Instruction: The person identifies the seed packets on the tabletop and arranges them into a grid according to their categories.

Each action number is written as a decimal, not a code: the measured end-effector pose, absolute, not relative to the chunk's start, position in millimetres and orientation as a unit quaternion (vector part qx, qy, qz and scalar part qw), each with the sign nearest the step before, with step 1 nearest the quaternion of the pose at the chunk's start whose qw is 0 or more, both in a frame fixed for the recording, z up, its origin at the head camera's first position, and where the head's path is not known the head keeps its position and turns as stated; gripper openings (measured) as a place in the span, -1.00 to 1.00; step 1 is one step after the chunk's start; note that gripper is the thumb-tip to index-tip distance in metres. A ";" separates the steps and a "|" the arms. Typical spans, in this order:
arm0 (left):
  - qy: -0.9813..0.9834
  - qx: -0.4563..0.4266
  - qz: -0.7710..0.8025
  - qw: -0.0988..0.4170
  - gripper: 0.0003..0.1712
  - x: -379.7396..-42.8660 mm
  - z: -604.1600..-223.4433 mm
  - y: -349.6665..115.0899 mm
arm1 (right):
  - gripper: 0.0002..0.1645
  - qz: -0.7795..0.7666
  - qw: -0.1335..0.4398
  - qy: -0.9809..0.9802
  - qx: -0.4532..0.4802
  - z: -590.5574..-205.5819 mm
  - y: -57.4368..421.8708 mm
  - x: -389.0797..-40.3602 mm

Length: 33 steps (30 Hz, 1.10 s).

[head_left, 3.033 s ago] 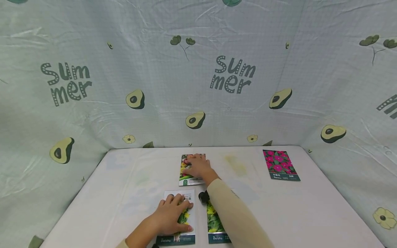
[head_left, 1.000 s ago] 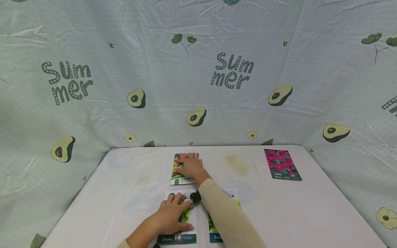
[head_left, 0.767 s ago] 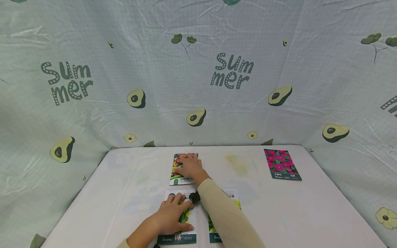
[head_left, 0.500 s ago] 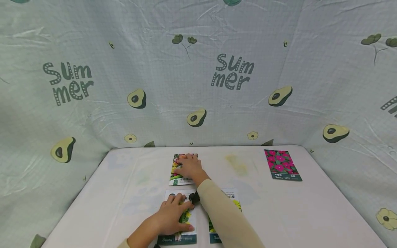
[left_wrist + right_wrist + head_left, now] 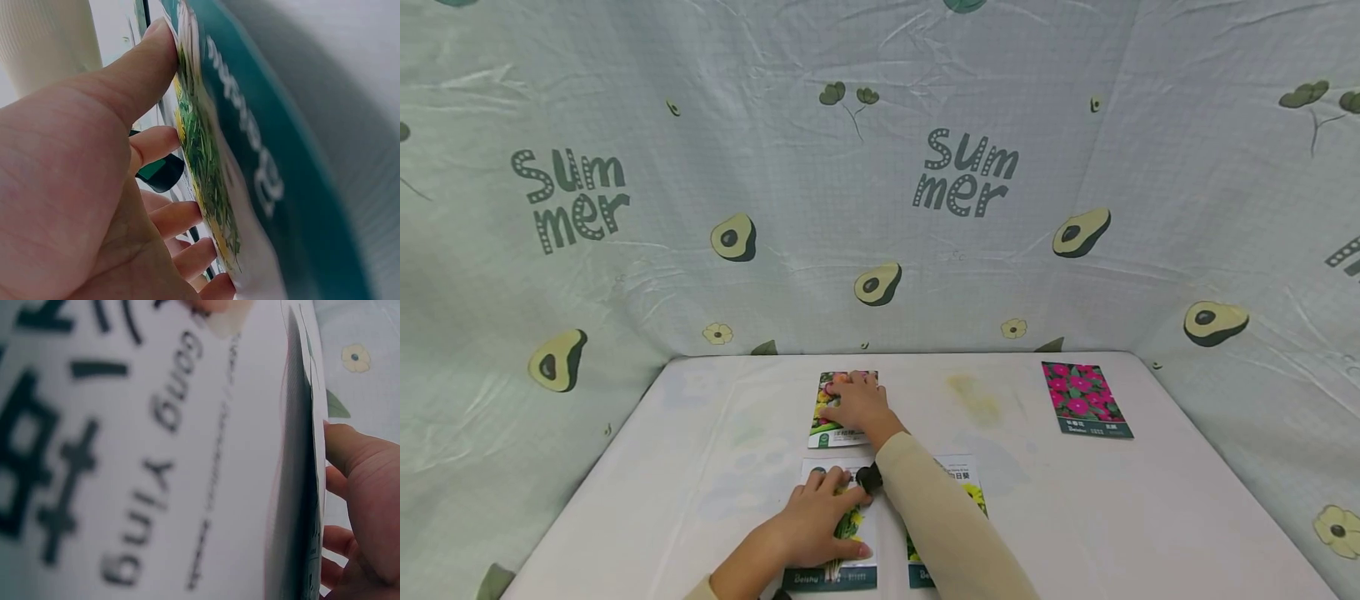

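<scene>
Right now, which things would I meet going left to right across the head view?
Packet under the left hand → yellow-flower packet partly covered by the right sleeve → pink-flower packet. The right hand and small packet beneath overlap the first's span, so I omit them.

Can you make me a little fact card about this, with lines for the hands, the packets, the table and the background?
Left hand: on the near left packet, fingers spread
Right hand: on the far middle packet, fingers spread
Near right packet: partly hidden by the right sleeve
Pink flower packet: far right, no hand on it
Packets in view: four
Table: pale, with a yellowish stain
Background: cloth printed with avocados, flowers and "summer"
</scene>
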<state>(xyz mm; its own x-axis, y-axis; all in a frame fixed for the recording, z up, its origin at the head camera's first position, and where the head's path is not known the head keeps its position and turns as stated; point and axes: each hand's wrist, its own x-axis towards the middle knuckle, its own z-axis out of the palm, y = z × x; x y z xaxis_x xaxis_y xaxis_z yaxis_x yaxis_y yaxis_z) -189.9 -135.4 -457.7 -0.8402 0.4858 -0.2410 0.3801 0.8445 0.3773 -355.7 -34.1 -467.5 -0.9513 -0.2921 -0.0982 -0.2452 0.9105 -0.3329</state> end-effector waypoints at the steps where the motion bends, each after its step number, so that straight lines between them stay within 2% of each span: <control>1: 0.946 0.231 0.159 0.165 -0.24 -190.1 -458.8 -135.7 | -0.28 -0.161 0.074 0.974 -0.138 -467.6 -34.0 -355.7; 8: 0.947 0.237 0.152 0.157 -0.25 -191.6 -464.6 -136.7 | -0.27 -0.156 0.069 0.975 -0.142 -468.9 -32.8 -357.4; 19: 0.947 0.228 0.149 0.168 -0.26 -188.9 -460.7 -135.1 | -0.26 -0.103 0.018 0.982 -0.157 -465.1 -32.1 -352.1; 33: 0.950 0.226 0.138 0.168 -0.23 -191.5 -460.2 -135.0 | -0.28 -0.088 0.044 0.983 -0.157 -460.1 -31.0 -349.4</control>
<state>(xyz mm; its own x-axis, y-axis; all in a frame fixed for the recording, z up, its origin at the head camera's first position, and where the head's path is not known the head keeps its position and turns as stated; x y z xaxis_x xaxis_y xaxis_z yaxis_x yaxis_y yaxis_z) -191.5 -135.0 -460.2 -0.8415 0.4749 -0.2576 0.3823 0.8603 0.3372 -349.4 -31.0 -460.1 -0.9472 -0.3154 -0.0582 -0.3001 0.9356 -0.1861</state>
